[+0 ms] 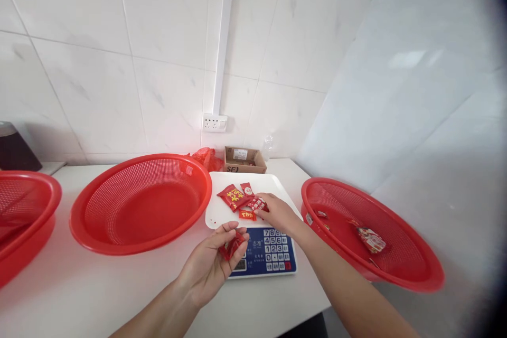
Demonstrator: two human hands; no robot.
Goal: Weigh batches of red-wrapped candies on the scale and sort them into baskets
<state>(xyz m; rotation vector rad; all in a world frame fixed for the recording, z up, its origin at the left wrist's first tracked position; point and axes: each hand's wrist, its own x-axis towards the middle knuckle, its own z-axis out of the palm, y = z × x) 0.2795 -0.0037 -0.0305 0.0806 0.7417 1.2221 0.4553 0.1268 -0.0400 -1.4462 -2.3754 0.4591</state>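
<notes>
Cupped palm up in front of the scale, my left hand holds a small red packet. My right hand reaches over the white pan of the digital scale, its fingers closed on a red-and-white patterned packet. Around those fingertips lie a larger red packet with yellow characters, a narrow red packet with a round white mark and a small orange-red packet. The blue keypad shows partly behind my left hand, which covers some of its display side.
A red perforated basket stands left of the scale, another at the far left. The right basket holds a few packets. Behind the scale are a cardboard box and a red plastic bag. The table's front edge is near.
</notes>
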